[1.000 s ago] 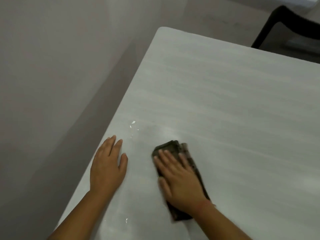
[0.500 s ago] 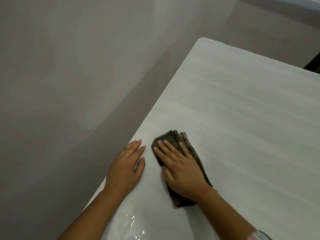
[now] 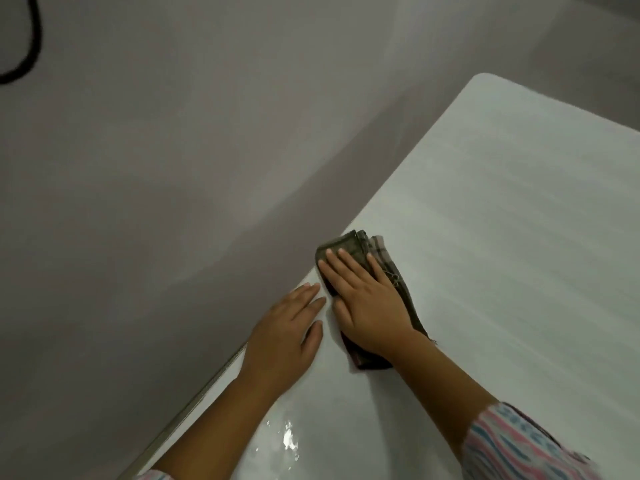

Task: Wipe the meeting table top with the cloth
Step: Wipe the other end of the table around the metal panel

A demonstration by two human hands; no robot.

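The white meeting table top point(image 3: 502, 237) fills the right half of the head view, its left edge running diagonally. A folded dark checked cloth point(image 3: 349, 245) lies close to that left edge. My right hand point(image 3: 367, 303) presses flat on the cloth with straight fingers, covering its middle. My left hand point(image 3: 287, 334) rests flat on the table just left of the cloth, at the edge, fingers straight and close to the right hand. Wet glints point(image 3: 287, 439) show on the table near my left forearm.
Grey floor point(image 3: 156, 202) lies beyond the table's left edge. A black cable loop point(image 3: 33, 46) sits on the floor at the top left. The table's far rounded corner point(image 3: 485, 77) is at the upper right.
Both hands and the cloth have moved forward along the table's left edge, the cloth ending closer to the edge. The view swung left, and the dark chair at the top right left the frame.
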